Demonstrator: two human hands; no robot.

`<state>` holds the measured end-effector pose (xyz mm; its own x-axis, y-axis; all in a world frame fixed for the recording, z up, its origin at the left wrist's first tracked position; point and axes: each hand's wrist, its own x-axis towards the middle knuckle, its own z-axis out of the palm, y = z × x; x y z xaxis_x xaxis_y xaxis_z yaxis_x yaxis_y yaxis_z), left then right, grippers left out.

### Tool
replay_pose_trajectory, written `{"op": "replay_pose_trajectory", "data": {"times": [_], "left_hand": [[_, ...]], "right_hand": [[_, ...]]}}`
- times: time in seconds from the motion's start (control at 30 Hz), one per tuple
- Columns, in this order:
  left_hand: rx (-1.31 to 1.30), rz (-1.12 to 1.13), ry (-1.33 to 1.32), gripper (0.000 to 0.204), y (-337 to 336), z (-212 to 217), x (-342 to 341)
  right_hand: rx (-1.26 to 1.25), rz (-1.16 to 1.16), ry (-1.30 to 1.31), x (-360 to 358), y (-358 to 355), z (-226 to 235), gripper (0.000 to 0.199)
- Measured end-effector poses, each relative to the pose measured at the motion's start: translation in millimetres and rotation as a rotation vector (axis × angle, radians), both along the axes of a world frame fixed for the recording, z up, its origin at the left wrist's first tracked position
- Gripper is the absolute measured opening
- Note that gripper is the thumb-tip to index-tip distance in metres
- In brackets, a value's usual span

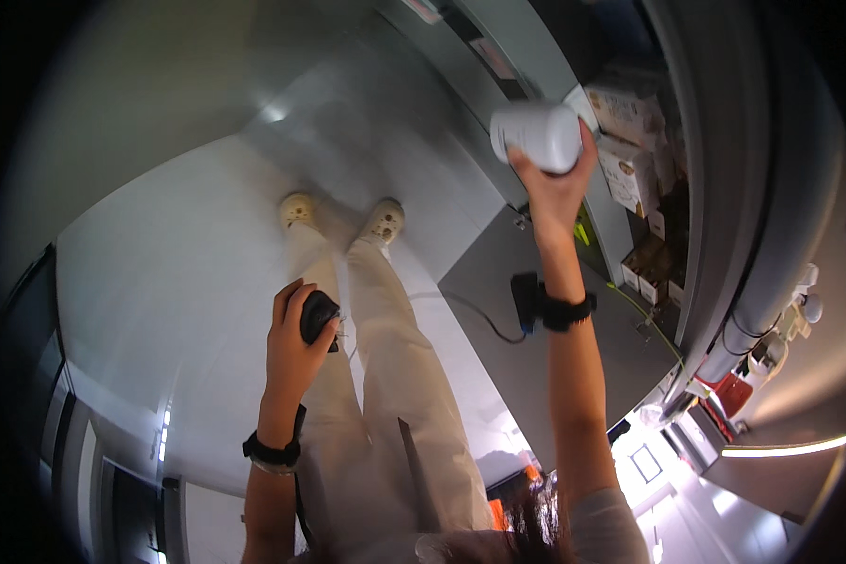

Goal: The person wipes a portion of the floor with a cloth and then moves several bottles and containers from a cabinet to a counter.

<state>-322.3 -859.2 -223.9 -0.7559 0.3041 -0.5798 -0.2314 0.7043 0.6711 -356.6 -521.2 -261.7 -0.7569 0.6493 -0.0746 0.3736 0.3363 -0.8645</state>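
My right hand [556, 188] is raised at the upper right, its fingers wrapped round a white jar-like container [536, 133] that lies tilted on its side and is slightly blurred. Just right of it stand several white boxes [627, 174] inside a cabinet. Lower and to the left, my left hand [296, 324] is closed round a small black rounded object [320, 317] whose kind I cannot make out. That hand is in front of my legs, apart from any surface. A black strap with a small device [545, 303] sits on my right wrist, and another band [273, 451] on my left.
An opened grey cabinet door [536, 348] stands beside my right forearm. Above the cabinet runs a curved counter edge [747, 235], with a red item [731, 393] and other small things on it. My feet in pale clogs [385, 221] stand on the light floor [179, 254].
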Motion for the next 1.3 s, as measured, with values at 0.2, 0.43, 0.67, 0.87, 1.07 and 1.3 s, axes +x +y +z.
{"op": "replay_pose_trajectory", "data": {"times": [0.2, 0.43, 0.67, 0.87, 1.07, 1.3], "left_hand": [[-0.002, 0.054, -0.1, 0.047, 3.4, -19.7, 27.1], [-0.01, 0.046, -0.111, 0.048, 0.3, -7.5, 27.4], [-0.007, 0.091, -0.099, 0.047, 11.1, -11.8, 23.1], [0.032, 0.066, -0.091, 0.049, 23.1, -12.3, 27.8], [0.031, 0.076, -0.072, 0.046, 27.1, -11.8, 28.8], [0.017, 0.083, -0.044, 0.046, 14.0, -16.3, 27.3]], "right_hand": [[-0.273, -0.081, 0.211, -28.6, -9.5, -44.0, 0.086], [-0.358, -0.108, 0.141, -17.7, -34.9, -40.1, 0.088], [0.05, 0.003, -0.09, 25.0, -3.0, -5.8, 0.091], [0.054, 0.077, 0.009, -26.8, 20.1, 17.3, 0.089], [0.112, 0.121, 0.098, -109.1, 65.6, -15.7, 0.089], [0.228, 0.205, 0.071, -146.8, 69.3, -14.8, 0.087]]}}
